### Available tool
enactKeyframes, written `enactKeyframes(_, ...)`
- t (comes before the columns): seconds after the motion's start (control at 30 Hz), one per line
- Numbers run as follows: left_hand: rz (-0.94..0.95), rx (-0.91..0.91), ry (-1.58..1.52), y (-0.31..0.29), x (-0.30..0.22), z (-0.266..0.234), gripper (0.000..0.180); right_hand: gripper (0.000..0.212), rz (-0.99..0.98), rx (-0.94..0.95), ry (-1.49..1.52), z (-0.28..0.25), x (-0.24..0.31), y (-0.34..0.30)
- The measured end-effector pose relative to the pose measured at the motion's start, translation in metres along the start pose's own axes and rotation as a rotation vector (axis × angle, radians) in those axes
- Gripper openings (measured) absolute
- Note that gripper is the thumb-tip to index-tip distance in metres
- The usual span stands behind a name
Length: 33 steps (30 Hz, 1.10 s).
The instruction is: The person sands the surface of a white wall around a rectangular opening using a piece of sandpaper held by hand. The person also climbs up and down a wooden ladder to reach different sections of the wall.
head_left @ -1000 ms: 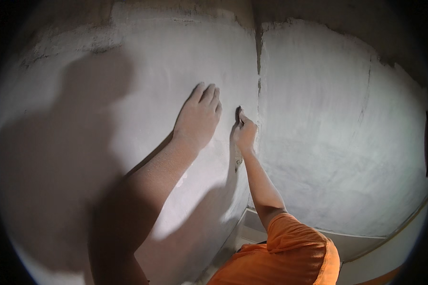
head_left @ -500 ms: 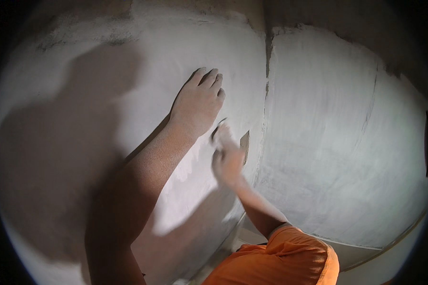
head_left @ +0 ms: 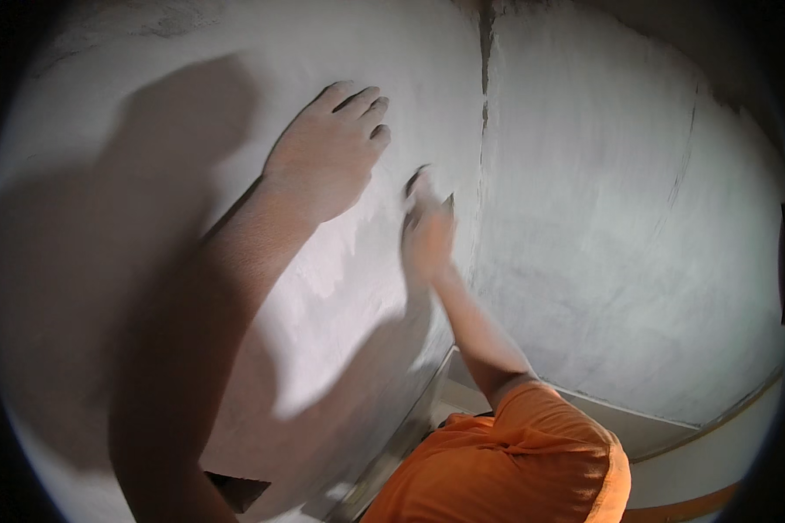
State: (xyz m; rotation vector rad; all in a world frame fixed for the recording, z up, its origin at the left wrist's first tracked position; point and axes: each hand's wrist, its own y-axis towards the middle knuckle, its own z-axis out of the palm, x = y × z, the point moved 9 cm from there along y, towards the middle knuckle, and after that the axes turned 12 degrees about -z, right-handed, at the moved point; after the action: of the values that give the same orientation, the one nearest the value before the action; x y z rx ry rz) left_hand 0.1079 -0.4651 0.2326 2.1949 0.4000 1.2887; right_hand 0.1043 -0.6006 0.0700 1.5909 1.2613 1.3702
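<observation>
Left wall [head_left: 419,78] — pale, patchy, spanning 7 to 12 o'clock; corner seam [head_left: 485,61], ragged, at 1 o'clock. Left hand [head_left: 327,155], 11 o'clock: seemingly against the wall, fingers extended and slightly parted, nothing visible in hold. Right hand [head_left: 428,240], near centre towards 2 o'clock: blurred — finger spread and any hold cannot be told. Handling, by judgement: light, even pressure, overlapping strokes, shorter ones beside the seam.

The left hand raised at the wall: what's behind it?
Around the left hand, pale grey wall shows. The patch directly behind the palm is covered, so I can't tell what is there.
</observation>
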Motion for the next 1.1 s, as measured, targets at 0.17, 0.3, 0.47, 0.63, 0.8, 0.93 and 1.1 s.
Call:
enactKeyframes(0.17, 0.051, 0.08, 0.002, -0.022, -0.008, 0.0, 0.047, 0.04, 0.012, 0.02, 0.022, 0.001, -0.004, -0.009)
enactKeyframes(0.3, 0.03, 0.082, 0.027, -0.033, -0.003, -0.009, 0.049, 0.072, -0.416, -0.057, 0.04, 0.004, 0.06, -0.054)
enactKeyframes(0.47, 0.066, 0.066, 0.017, -0.048, -0.018, -0.004, 0.048, 0.045, 0.355, 0.188, -0.006, 0.01, -0.077, 0.004)
enactKeyframes(0.63, 0.049, 0.073, 0.0, -0.052, -0.01, -0.002, 0.046, 0.072, -0.254, -0.058, 0.057, 0.005, 0.054, -0.055)
enactKeyframes(0.8, 0.107, 0.091, -0.018, -0.058, -0.028, -0.003, 0.045, 0.054, 0.205, 0.047, -0.033, 0.016, -0.082, -0.011)
enactKeyframes(0.93, 0.108, 0.107, -0.032, -0.054, -0.036, 0.006, 0.047, 0.051, 0.291, 0.201, -0.108, 0.024, -0.108, 0.004)
enactKeyframes(1.1, 0.042, 0.147, 0.057, -0.06, -0.025, 0.004, 0.052, 0.065, -0.262, -0.035, 0.059, 0.005, 0.002, -0.036)
